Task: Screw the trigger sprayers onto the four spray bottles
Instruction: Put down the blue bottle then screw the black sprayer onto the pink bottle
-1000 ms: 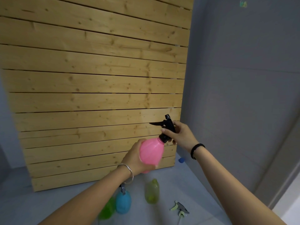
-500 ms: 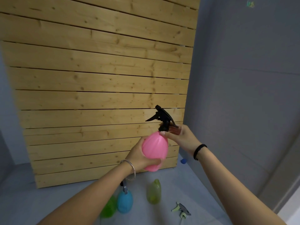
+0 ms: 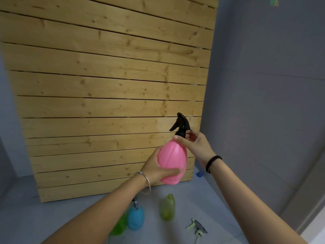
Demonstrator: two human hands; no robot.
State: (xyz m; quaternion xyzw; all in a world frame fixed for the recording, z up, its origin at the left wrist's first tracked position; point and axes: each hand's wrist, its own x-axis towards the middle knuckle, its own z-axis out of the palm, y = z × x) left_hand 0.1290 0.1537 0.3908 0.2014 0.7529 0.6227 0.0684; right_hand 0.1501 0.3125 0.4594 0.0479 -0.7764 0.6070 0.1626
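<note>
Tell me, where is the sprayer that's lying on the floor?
In the head view, the loose sprayer lies on the grey floor at the lower right, just right of the yellow-green bottle.

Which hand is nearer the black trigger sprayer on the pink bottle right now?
Right. The right hand pinches the black trigger sprayer at its collar, touching it. The left hand grips the pink bottle round its lower body, below the sprayer and apart from it.
</note>
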